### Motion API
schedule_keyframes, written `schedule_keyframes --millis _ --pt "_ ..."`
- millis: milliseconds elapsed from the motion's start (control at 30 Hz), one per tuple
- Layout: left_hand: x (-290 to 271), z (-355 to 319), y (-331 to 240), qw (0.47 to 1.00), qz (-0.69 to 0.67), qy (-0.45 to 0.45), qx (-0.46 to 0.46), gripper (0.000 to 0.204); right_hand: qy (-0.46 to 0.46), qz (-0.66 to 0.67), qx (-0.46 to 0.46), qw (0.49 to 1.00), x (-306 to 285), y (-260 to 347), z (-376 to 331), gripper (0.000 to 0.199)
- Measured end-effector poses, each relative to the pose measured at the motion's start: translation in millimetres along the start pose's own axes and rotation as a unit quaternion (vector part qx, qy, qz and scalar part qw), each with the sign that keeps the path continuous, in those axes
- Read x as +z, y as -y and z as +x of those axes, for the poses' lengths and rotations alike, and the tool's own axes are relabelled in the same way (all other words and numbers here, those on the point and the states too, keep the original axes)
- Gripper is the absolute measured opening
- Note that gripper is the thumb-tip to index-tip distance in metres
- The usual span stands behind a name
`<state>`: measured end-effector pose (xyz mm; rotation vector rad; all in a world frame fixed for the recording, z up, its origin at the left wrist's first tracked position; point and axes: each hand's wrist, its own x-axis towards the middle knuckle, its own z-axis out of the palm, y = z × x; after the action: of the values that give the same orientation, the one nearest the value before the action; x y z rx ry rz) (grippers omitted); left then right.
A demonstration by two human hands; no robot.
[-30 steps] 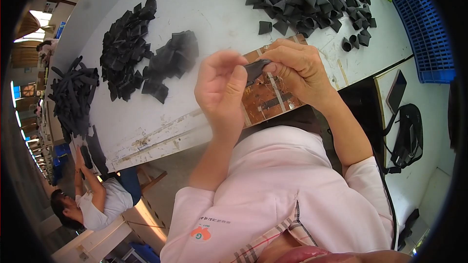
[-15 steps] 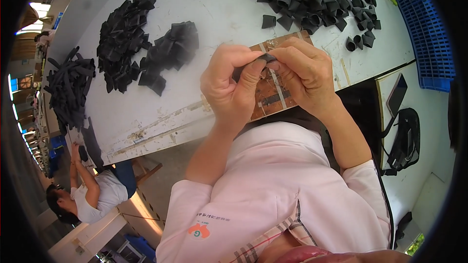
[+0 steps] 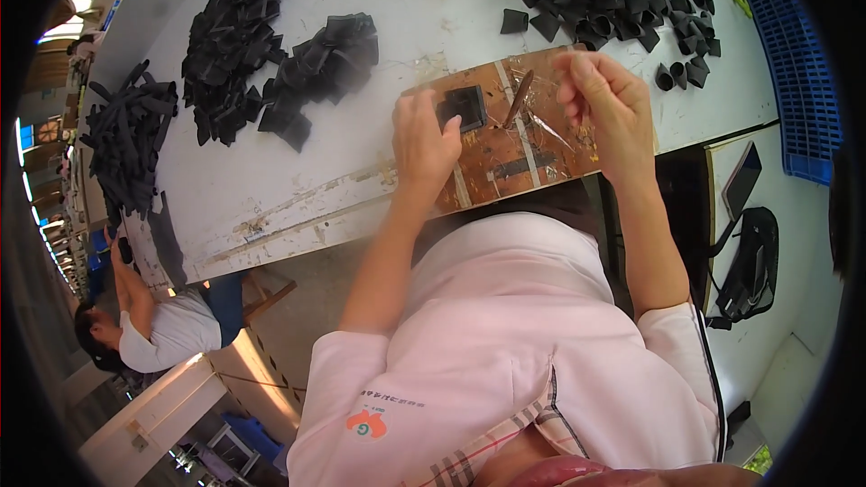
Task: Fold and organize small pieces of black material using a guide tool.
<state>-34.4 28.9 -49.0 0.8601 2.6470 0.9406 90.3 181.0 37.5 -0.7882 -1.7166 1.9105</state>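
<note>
So, left hand (image 3: pixel 426 140), thumb wide, is touching black piece (image 3: pixel 466 107) near left edge of board (image 3: pixel 487 153), likely steadying it; right hand (image 3: pixel 615 101) is hanging curled by right edge, contents unclear.

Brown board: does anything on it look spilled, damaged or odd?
Untidy: thin loose strands litter the board around what looks like a pointed tool near the right hand, and the board looks scuffed.
</note>
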Motion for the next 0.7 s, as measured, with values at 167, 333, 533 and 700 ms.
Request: schedule_keyframes --millis 167,333,533,700 --pt "3.0 -12.2 -20.1 0.987 0.065 -0.022 0.143 0.039 0.066 -0.006 0.119 0.991 -0.7 -39.0 -30.7 0.023" --pt "17.8 -8.5 -22.7 0.955 0.233 0.002 0.184 0.015 0.096 -0.021 0.122 0.988 4.4 -46.9 -33.0 0.021" --pt "21.5 -6.9 -12.5 0.959 0.202 -0.062 0.188 0.006 0.113 -0.027 0.125 0.985 14.7 -46.3 -36.8 0.019" --pt "-4.2 -9.8 -22.1 0.956 -0.293 -0.010 -0.004 0.008 0.053 -0.132 -0.029 0.989 22.9 -45.1 -45.4 0.012"
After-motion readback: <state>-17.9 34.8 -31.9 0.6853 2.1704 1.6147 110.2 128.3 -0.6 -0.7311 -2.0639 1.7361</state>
